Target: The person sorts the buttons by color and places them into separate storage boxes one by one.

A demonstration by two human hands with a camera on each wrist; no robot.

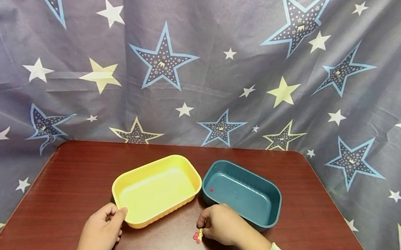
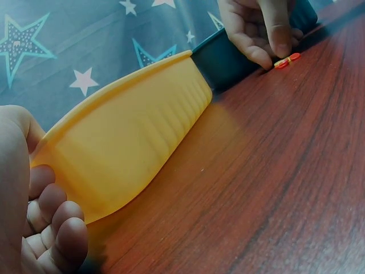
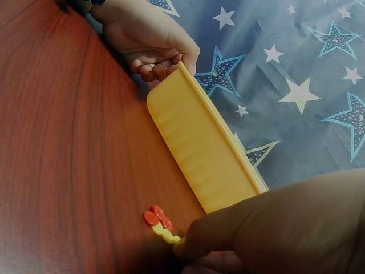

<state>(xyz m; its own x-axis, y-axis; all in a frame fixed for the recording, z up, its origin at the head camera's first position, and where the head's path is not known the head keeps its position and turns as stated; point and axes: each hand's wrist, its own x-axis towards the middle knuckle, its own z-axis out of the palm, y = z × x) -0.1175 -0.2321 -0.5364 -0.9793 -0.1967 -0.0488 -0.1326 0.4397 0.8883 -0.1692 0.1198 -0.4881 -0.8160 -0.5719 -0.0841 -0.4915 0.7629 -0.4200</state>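
My left hand [image 1: 102, 230] pinches the rim of a yellow plastic tub [image 1: 158, 192] at its near left corner, thumb on top and the other fingers curled below. The tub stands upright on the table. In front of a dark teal tub [image 1: 241, 191], my right hand [image 1: 221, 224] reaches down to a small cluster of buttons. Its thumb and forefinger pinch at a yellow button [image 3: 175, 239] at the end of the cluster. Red buttons [image 3: 151, 218] lie against the yellow ones on the table. A single red button [image 1: 211, 190] lies inside the teal tub.
Both tubs stand side by side on the reddish-brown wooden table [image 1: 73, 173], the yellow one left and the teal one right. A grey curtain [image 1: 216, 73] with a star pattern hangs behind and along the table's right side.
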